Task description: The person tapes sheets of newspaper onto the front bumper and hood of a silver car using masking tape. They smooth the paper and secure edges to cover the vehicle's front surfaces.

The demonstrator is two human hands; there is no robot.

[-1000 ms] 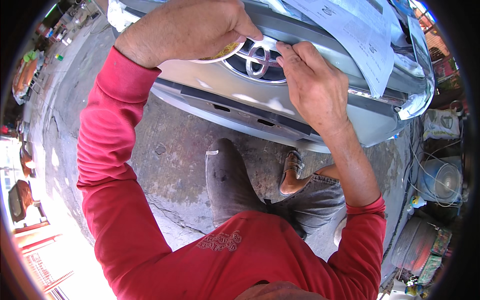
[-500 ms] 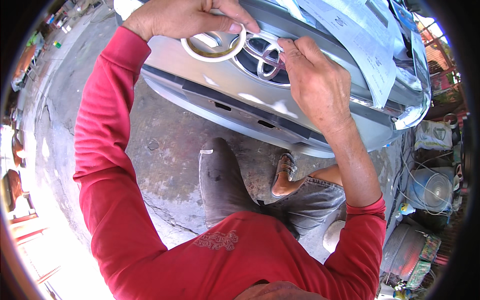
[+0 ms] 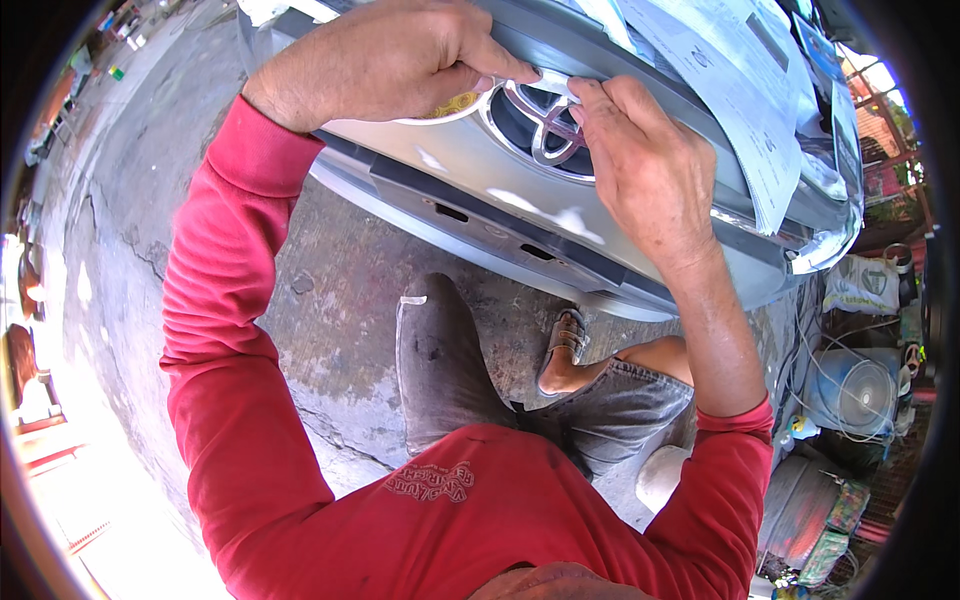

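My left hand is closed over a roll of masking tape, hiding most of it. Its index finger stretches to a short whitish tape strip along the upper rim of a chrome oval car emblem. From the other side, my right hand pinches the strip between thumb and fingers, close by the left fingertip. Behind both hands is a silver car panel that carries the emblem; the right fingers cover part of the emblem's right side.
Printed paper sheets cover the panel's upper right. A grey bumper runs below. My outstretched leg and sandalled foot are on the concrete floor. At right lie a blue container, cords and a white sack.
My left hand has moved right and down toward the emblem, turning so that it covers most of the tape roll. The right hand has shifted slightly right with the strip.
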